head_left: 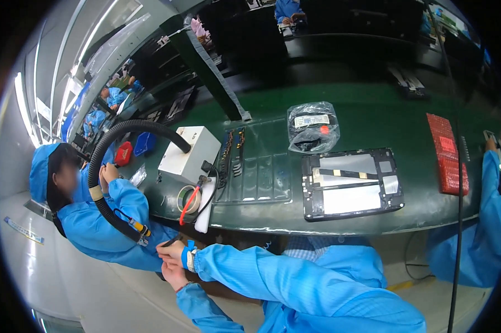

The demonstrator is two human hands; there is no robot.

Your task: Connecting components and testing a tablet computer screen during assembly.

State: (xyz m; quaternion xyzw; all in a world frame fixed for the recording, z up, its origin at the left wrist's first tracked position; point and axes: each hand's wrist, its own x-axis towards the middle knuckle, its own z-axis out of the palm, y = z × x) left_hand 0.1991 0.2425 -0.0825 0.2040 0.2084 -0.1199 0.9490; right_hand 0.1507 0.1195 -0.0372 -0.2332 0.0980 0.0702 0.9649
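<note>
My right hand (174, 253), with a blue wrist strap at its cuff, reaches left past the table's front edge. Its fingers are closed around a small dark piece (170, 242), too small to name. Right below it, my left hand (174, 276) is curled against the right hand's fingers; what it may hold is hidden. Just left of both hands is the yellow-and-metal nozzle end (141, 231) of a black corrugated hose (98, 166). On the table, an opened tablet-like device (345, 201) lies flat, its battery area and a dark ribbon strip showing.
The hose joins a white box (190, 152). By it are a tape roll (188, 200) and a red-handled tool (190, 205). A clear tray (259, 188), a bagged black coil (311, 130) and red bubble wrap (446, 155) lie on the table. Co-workers sit left (95, 222) and right (489, 194).
</note>
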